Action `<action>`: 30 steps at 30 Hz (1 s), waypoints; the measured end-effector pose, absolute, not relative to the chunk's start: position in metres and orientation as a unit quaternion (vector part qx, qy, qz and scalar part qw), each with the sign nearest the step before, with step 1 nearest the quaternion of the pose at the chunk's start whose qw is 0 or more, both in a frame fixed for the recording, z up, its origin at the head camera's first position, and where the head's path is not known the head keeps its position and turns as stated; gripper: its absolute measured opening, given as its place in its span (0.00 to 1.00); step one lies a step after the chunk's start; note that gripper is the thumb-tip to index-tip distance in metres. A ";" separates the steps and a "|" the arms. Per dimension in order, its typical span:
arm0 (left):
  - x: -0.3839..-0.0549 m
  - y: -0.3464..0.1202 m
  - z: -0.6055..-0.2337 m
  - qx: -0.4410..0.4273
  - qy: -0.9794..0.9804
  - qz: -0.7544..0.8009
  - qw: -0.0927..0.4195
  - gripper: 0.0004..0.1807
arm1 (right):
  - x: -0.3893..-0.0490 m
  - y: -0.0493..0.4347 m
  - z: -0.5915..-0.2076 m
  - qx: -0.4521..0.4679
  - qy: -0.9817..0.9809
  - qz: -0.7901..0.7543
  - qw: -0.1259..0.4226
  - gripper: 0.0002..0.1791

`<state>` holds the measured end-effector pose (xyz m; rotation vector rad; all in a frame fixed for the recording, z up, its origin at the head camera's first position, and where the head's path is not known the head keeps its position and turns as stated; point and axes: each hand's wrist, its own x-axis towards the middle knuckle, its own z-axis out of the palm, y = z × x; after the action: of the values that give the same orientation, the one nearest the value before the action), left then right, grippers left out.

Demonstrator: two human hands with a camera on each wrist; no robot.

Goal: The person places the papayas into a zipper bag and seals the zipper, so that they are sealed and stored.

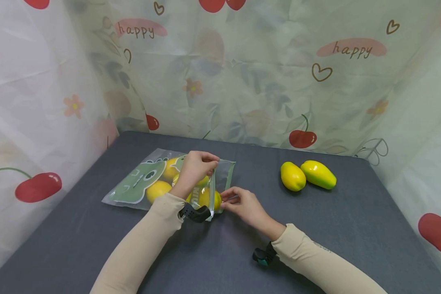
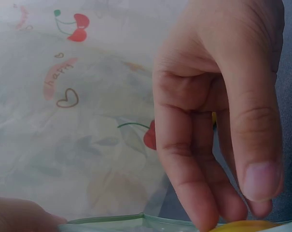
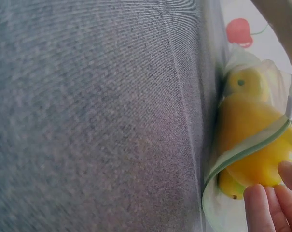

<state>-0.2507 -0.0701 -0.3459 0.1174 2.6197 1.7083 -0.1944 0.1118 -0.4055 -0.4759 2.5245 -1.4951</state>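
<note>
A clear zip bag (image 1: pixel 132 185) with a green cartoon print lies on the table with several yellow fruits inside, one a rounded fruit (image 1: pixel 158 190). My left hand (image 1: pixel 195 170) pinches the upper edge of its mouth. A large yellow mango-like fruit (image 3: pixel 252 145) lies at the opening, partly behind the bag's green-edged rim. At its exposed end, the fingertips of my right hand (image 1: pixel 248 208) touch it, fingers extended and only slightly bent. The left wrist view shows this right hand (image 2: pixel 208 96) close up, above the bag edge (image 2: pixel 136 218).
Two more mango-like fruits lie side by side at the right: a yellow one (image 1: pixel 292 176) and a yellow-green one (image 1: pixel 318 174). The dark table (image 1: pixel 220 265) meets printed curtains (image 1: pixel 242 102) at its back and sides. A thin cable (image 1: pixel 376 149) hangs by the back right corner.
</note>
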 end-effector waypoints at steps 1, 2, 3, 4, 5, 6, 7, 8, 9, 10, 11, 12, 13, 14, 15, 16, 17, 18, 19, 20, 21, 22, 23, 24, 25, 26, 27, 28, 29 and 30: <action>-0.251 -0.070 -0.346 0.037 0.837 0.546 0.006 0.09 | -0.195 0.111 -0.406 -0.161 0.847 -0.500 0.085 0.12; -0.251 -0.070 -0.346 0.036 0.837 0.545 0.005 0.09 | -0.195 0.111 -0.406 -0.162 0.847 -0.498 0.086 0.12; -0.251 -0.070 -0.345 0.036 0.838 0.545 0.005 0.08 | -0.195 0.111 -0.406 -0.162 0.848 -0.497 0.087 0.12; -0.251 -0.070 -0.345 0.035 0.838 0.545 0.006 0.08 | -0.195 0.111 -0.407 -0.163 0.849 -0.495 0.089 0.12; -0.251 -0.070 -0.345 0.033 0.838 0.545 0.006 0.08 | -0.195 0.111 -0.407 -0.164 0.849 -0.493 0.090 0.12; -0.251 -0.070 -0.345 0.032 0.838 0.545 0.006 0.08 | -0.195 0.110 -0.407 -0.165 0.850 -0.492 0.093 0.12; -0.251 -0.070 -0.345 0.031 0.838 0.545 0.006 0.08 | -0.196 0.110 -0.407 -0.166 0.850 -0.490 0.095 0.13; -0.251 -0.070 -0.345 0.031 0.838 0.545 0.006 0.07 | -0.196 0.110 -0.408 -0.168 0.851 -0.489 0.096 0.13; -0.251 -0.070 -0.345 0.031 0.838 0.545 0.007 0.08 | -0.196 0.110 -0.408 -0.169 0.851 -0.488 0.098 0.13; -0.251 -0.070 -0.345 0.031 0.837 0.546 0.007 0.08 | -0.197 0.110 -0.408 -0.169 0.850 -0.488 0.100 0.13; -0.251 -0.070 -0.345 0.032 0.837 0.546 0.008 0.09 | -0.197 0.110 -0.408 -0.170 0.850 -0.488 0.102 0.13; -0.251 -0.070 -0.345 0.032 0.837 0.546 0.009 0.09 | -0.197 0.110 -0.408 -0.170 0.850 -0.488 0.103 0.13; -0.251 -0.071 -0.345 0.033 0.836 0.547 0.011 0.10 | -0.198 0.110 -0.409 -0.171 0.849 -0.489 0.104 0.13; -0.251 -0.071 -0.345 0.033 0.836 0.548 0.012 0.10 | -0.198 0.110 -0.409 -0.171 0.849 -0.489 0.105 0.13; -0.251 -0.071 -0.346 0.032 0.835 0.548 0.013 0.10 | -0.198 0.110 -0.409 -0.170 0.849 -0.490 0.107 0.13; -0.251 -0.071 -0.346 0.031 0.835 0.549 0.013 0.10 | -0.199 0.109 -0.410 -0.170 0.848 -0.490 0.108 0.13; -0.252 -0.071 -0.346 0.030 0.835 0.549 0.013 0.09 | -0.199 0.109 -0.410 -0.169 0.848 -0.490 0.109 0.14; -0.252 -0.071 -0.346 0.030 0.835 0.549 0.012 0.09 | -0.199 0.109 -0.411 -0.169 0.848 -0.490 0.111 0.14; -0.252 -0.071 -0.346 0.029 0.836 0.549 0.011 0.09 | -0.199 0.109 -0.411 -0.168 0.848 -0.490 0.113 0.14; -0.252 -0.071 -0.346 0.029 0.836 0.548 0.011 0.09 | -0.199 0.109 -0.411 -0.168 0.847 -0.491 0.114 0.14; -0.252 -0.071 -0.346 0.029 0.836 0.548 0.010 0.09 | -0.199 0.109 -0.411 -0.167 0.847 -0.491 0.116 0.14; -0.252 -0.071 -0.346 0.030 0.836 0.548 0.010 0.09 | -0.199 0.109 -0.411 -0.167 0.846 -0.492 0.118 0.14; -0.252 -0.071 -0.346 0.030 0.836 0.547 0.009 0.09 | -0.199 0.109 -0.411 -0.166 0.846 -0.492 0.119 0.14; -0.252 -0.071 -0.346 0.031 0.836 0.547 0.009 0.09 | -0.199 0.109 -0.411 -0.166 0.845 -0.493 0.120 0.15; -0.252 -0.071 -0.346 0.031 0.836 0.548 0.009 0.08 | -0.199 0.109 -0.411 -0.166 0.845 -0.494 0.121 0.15; -0.252 -0.071 -0.346 0.031 0.836 0.548 0.009 0.08 | -0.199 0.109 -0.411 -0.167 0.844 -0.495 0.123 0.15; -0.252 -0.071 -0.346 0.031 0.836 0.548 0.008 0.08 | -0.200 0.109 -0.411 -0.168 0.844 -0.494 0.124 0.15; -0.252 -0.072 -0.347 0.030 0.836 0.548 0.008 0.08 | -0.200 0.110 -0.412 -0.170 0.843 -0.495 0.125 0.15; -0.251 -0.072 -0.346 0.031 0.836 0.548 0.008 0.08 | -0.200 0.110 -0.411 -0.170 0.843 -0.495 0.126 0.16; -0.251 -0.072 -0.346 0.031 0.835 0.549 0.009 0.08 | -0.201 0.111 -0.411 -0.170 0.842 -0.496 0.128 0.16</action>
<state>-0.2514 -0.0719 -0.3463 0.0962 2.6098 1.7145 -0.2007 0.1109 -0.4113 -0.4952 2.4488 -1.4443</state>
